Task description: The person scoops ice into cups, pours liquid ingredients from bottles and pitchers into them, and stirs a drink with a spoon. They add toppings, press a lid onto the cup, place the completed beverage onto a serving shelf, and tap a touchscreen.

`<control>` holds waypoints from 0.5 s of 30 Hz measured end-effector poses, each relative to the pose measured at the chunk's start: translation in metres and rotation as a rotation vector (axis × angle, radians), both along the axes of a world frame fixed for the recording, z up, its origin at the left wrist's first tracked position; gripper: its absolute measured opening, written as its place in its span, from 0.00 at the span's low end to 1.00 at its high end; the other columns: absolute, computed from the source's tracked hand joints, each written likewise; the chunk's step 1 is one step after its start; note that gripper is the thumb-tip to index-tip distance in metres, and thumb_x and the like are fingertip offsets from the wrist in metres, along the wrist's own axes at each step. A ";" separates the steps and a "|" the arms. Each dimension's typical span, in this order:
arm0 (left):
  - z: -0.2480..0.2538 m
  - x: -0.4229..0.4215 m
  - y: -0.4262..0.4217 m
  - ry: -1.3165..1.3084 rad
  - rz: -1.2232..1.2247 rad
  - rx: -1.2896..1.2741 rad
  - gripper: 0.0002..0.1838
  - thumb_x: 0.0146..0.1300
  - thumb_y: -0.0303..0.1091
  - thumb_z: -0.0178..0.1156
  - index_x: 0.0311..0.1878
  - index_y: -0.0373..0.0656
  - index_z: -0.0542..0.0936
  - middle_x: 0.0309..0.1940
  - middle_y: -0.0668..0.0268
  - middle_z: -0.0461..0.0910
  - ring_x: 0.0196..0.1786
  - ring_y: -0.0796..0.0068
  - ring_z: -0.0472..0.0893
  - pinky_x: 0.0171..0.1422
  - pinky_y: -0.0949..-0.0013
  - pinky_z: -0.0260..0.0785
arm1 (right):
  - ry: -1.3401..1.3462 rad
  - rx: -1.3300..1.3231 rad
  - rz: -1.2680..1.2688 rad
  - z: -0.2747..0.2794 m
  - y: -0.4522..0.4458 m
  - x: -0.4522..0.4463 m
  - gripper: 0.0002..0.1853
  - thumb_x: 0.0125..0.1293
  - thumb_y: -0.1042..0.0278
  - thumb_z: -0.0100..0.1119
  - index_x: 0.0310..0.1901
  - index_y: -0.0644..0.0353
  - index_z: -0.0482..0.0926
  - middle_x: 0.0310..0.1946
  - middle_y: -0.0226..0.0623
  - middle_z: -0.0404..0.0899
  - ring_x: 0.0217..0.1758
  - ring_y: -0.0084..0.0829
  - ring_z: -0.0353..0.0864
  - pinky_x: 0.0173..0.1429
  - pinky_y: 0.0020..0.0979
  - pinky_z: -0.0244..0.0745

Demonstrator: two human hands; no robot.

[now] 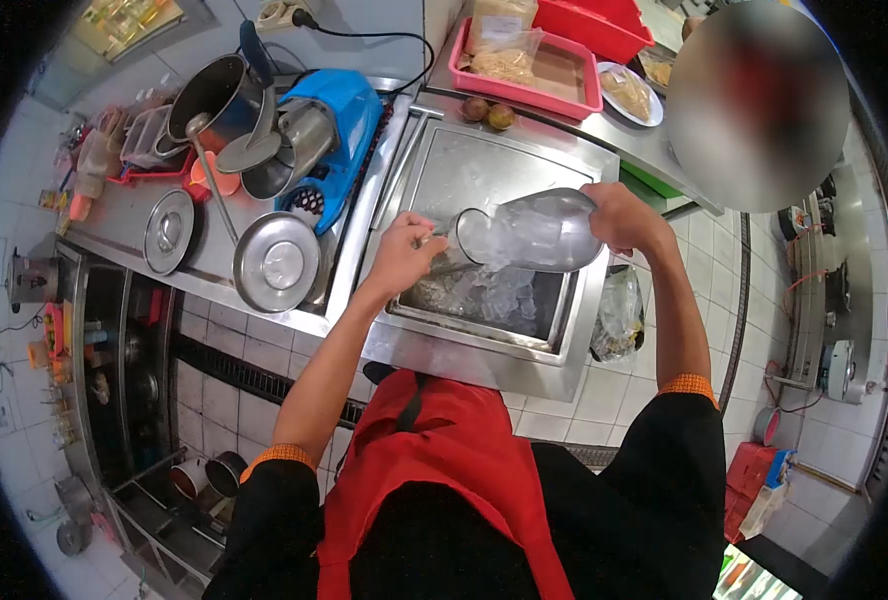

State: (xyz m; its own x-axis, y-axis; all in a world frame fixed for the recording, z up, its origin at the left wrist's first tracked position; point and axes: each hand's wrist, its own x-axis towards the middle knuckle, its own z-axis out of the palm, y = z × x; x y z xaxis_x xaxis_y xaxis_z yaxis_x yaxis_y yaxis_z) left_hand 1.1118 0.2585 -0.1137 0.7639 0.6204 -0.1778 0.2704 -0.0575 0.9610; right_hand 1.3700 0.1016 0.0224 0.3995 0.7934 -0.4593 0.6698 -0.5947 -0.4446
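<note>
My right hand (621, 218) is closed around the end of a metal ice scoop (574, 250), which holds clear ice. The scoop's mouth points left and meets the rim of a glass (472, 222). My left hand (406, 252) grips that glass, which is tilted toward the scoop and has ice at its mouth. Below both lies a heap of ice (504, 305) in the open well of a steel ice bin (559, 362). Part of the glass is hidden behind my left fingers.
Left of the bin stand a blue machine (352, 130) with a metal jug (304, 150), a deep pot (214, 95) and metal lids (276, 262). A pink tray (589, 85) with bagged food and a white plate (654, 115) are behind. Another person (759, 105), blurred, is at the upper right.
</note>
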 end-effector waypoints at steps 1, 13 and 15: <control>-0.004 0.003 -0.003 0.002 0.005 -0.003 0.16 0.57 0.33 0.65 0.20 0.32 0.74 0.47 0.59 0.70 0.42 0.70 0.77 0.29 0.72 0.77 | 0.006 -0.032 -0.026 0.001 -0.001 0.000 0.20 0.50 0.82 0.44 0.45 0.73 0.76 0.17 0.49 0.75 0.12 0.36 0.75 0.14 0.36 0.69; -0.065 -0.022 -0.014 -0.325 0.182 -0.737 0.11 0.63 0.26 0.51 0.24 0.36 0.73 0.44 0.67 0.67 0.46 0.75 0.75 0.51 0.41 0.79 | -0.177 0.319 -0.019 0.020 -0.031 -0.028 0.16 0.53 0.82 0.47 0.45 0.71 0.76 0.25 0.63 0.77 0.25 0.54 0.80 0.33 0.45 0.76; -0.062 -0.037 -0.016 -0.455 0.155 -0.847 0.11 0.64 0.28 0.50 0.25 0.38 0.72 0.42 0.67 0.67 0.48 0.75 0.75 0.52 0.36 0.77 | -0.196 0.325 -0.033 0.007 -0.033 -0.032 0.18 0.53 0.82 0.47 0.48 0.70 0.75 0.26 0.64 0.77 0.34 0.59 0.79 0.43 0.48 0.74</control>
State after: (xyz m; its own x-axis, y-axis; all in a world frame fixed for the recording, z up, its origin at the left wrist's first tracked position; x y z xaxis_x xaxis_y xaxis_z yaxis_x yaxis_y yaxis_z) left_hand 1.0751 0.2426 -0.1753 0.7906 0.5225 -0.3193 -0.1911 0.7060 0.6819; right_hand 1.3383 0.0684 0.0291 0.4830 0.8702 -0.0978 0.7436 -0.4665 -0.4790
